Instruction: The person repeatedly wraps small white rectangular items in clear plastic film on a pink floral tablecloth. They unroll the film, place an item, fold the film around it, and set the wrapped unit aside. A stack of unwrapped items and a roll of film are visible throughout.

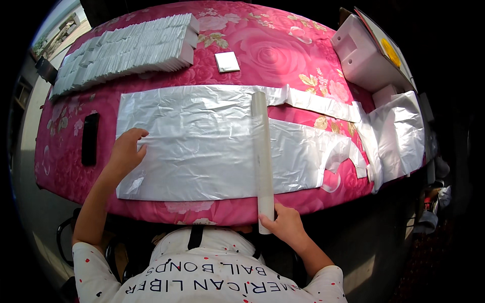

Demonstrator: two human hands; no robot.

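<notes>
The plastic bag [192, 146] lies spread flat across the middle of the table [60, 161], its handle end pointing to the right edge. The laying-out looks mostly done: the broad part is smooth apart from fine wrinkles, but no fold crosses it yet, so the folding appears to be all left. A pale tube [263, 166] lies across the bag right of its middle, its near end jutting past the table's near edge. The right hand [286, 223] is closed round that end; the left hand [128, 151] is well apart from it, at the bag's left edge — thumb and fingers parted, gripping nothing, though whether it presses down I cannot tell.

Just beyond the bag, toward the far edge, sits one small folded packet [227, 61]. Long rows of packets [126, 50] fill the far left corner — a good share seems finished. Loose plastic [399, 136] heaped at the right edge seems unfolded, its count unclear. A foam box [356, 60] stands at the far right corner, and a black case [90, 139] lies near the left edge.
</notes>
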